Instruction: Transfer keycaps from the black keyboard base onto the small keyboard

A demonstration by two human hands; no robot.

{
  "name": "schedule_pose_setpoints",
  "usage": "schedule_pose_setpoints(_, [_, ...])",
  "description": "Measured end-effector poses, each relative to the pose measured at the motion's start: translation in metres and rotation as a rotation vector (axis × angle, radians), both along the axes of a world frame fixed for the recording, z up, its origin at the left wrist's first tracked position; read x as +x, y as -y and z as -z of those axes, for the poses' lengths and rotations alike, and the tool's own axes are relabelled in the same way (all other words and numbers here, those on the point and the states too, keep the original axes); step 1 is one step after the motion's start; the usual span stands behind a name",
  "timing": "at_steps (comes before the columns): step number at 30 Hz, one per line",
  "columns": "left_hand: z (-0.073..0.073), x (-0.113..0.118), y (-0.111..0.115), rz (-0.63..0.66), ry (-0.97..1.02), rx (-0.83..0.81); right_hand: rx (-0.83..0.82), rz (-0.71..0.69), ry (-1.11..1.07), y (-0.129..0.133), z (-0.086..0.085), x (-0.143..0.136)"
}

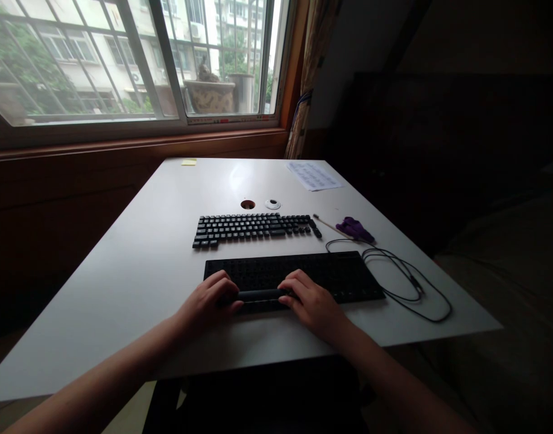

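Observation:
A long dark bar, seemingly the spacebar keycap (259,295), is pinched at its two ends over the lower part of the black keyboard base (348,277). My left hand (216,295) closes on its left end, thumb toward me. At its right end, my right hand (310,301) grips with thumb and fingers. Whether the bar touches the base cannot be made out. Behind the base, loose black keycaps (244,226) lie in rows on the white table, laid out like a keyboard.
On the white table (122,271), a purple cloth (355,229) and a thin brush (333,225) lie right of the keycaps. A coiled black cable (416,289) spreads at the right. Farther back are a round cover (272,204), a hole (248,205), papers (313,175) and a yellow note (189,162).

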State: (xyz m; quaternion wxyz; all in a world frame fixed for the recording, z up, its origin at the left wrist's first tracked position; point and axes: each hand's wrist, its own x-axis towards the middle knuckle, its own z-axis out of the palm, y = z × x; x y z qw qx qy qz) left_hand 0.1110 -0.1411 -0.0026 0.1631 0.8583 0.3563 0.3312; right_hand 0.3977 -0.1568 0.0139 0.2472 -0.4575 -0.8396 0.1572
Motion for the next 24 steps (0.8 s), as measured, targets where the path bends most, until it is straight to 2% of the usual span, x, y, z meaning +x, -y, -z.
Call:
schedule_pose_setpoints(5, [-0.003, -0.001, -0.004, -0.040, 0.085, -0.008, -0.008, 0.002, -0.041, -0.004, -0.012, 0.000])
schedule_pose_setpoints(11, [-0.010, -0.004, -0.005, -0.146, 0.126, -0.026, 0.028, -0.013, -0.006, -0.016, -0.028, -0.008])
schedule_pose_setpoints(18, [-0.012, -0.016, -0.012, -0.204, 0.168, 0.015, 0.137, -0.061, 0.170, -0.041, -0.042, -0.022])
schedule_pose_setpoints(24, [-0.009, -0.035, -0.026, -0.377, 0.251, -0.019, 0.135, 0.090, 0.394, -0.075, -0.046, -0.048])
